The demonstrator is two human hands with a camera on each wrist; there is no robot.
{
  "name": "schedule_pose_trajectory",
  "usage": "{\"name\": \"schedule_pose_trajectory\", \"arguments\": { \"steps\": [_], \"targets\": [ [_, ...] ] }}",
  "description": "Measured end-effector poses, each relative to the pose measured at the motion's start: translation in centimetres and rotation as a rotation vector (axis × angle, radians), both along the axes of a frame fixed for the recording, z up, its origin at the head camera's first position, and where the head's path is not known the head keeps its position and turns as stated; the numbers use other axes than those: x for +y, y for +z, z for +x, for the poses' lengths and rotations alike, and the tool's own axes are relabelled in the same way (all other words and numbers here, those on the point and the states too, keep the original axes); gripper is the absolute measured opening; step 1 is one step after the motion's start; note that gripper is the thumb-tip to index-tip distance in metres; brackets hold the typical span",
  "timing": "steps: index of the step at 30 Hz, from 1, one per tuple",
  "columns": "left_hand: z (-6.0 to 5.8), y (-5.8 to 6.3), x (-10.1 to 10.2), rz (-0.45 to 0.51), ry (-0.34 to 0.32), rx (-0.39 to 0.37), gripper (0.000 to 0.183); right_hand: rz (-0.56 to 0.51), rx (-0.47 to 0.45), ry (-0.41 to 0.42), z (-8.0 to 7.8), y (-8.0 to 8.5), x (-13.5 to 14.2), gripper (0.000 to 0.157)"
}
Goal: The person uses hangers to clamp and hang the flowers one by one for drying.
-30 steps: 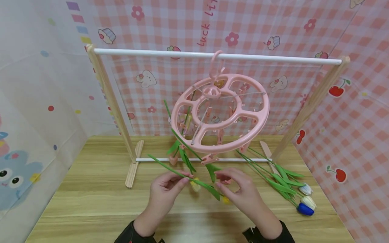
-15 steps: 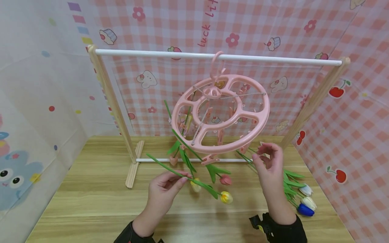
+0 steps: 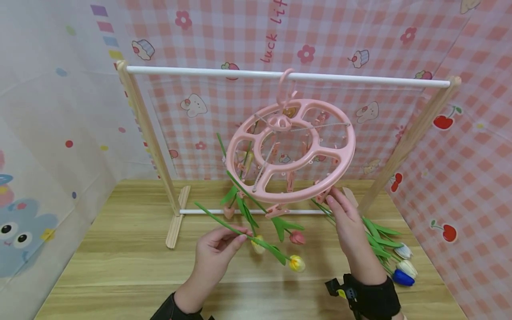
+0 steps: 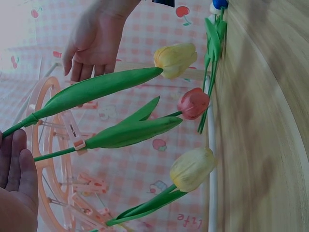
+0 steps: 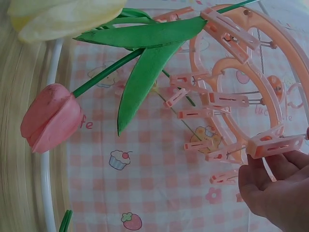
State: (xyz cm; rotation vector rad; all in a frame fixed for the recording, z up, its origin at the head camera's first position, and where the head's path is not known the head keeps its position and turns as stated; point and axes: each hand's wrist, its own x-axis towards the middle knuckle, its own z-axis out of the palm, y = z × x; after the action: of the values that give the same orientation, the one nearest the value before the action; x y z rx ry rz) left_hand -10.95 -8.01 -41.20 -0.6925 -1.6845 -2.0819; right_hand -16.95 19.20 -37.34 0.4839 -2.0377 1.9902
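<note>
My left hand (image 3: 218, 251) pinches the green stem of a yellow artificial tulip (image 3: 297, 263), its bloom pointing right and down. My right hand (image 3: 350, 229) is at the right front rim of a round pink clip hanger (image 3: 308, 194). There its fingers and thumb hold a pink clothespin (image 5: 270, 146) dangling from the rim. A pink tulip (image 5: 52, 117) hangs head down, its stem in another clothespin (image 4: 73, 130) at the front. Beside it on the left hang a pale yellow tulip (image 4: 193, 170) and a peach-coloured one (image 3: 229, 211).
The hanger hooks over the white bar (image 3: 192, 71) of a wooden-legged stand (image 3: 146, 133). On the table (image 3: 120, 266), at the right, lie white, cream and blue tulips (image 3: 403, 278). Checked cloth (image 3: 240, 26) covers the wall behind.
My right hand has left the yellow tulip and moved right and up to the clothespin on the hanger's rim. The left hand stays in place with the yellow tulip.
</note>
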Motion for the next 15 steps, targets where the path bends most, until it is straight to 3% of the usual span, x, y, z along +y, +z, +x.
{"name": "schedule_pose_trajectory", "arguments": {
  "steps": [11,15],
  "targets": [
    [-0.12,-0.11,-0.03,0.002,0.003,0.004,0.013,-0.05,0.025,-0.072,-0.26,0.11,-0.12,0.034],
    [-0.26,-0.14,-0.09,0.0,0.003,0.029,0.012,-0.076,0.067,-0.055,-0.25,0.2,-0.18,0.028]
  ]
}}
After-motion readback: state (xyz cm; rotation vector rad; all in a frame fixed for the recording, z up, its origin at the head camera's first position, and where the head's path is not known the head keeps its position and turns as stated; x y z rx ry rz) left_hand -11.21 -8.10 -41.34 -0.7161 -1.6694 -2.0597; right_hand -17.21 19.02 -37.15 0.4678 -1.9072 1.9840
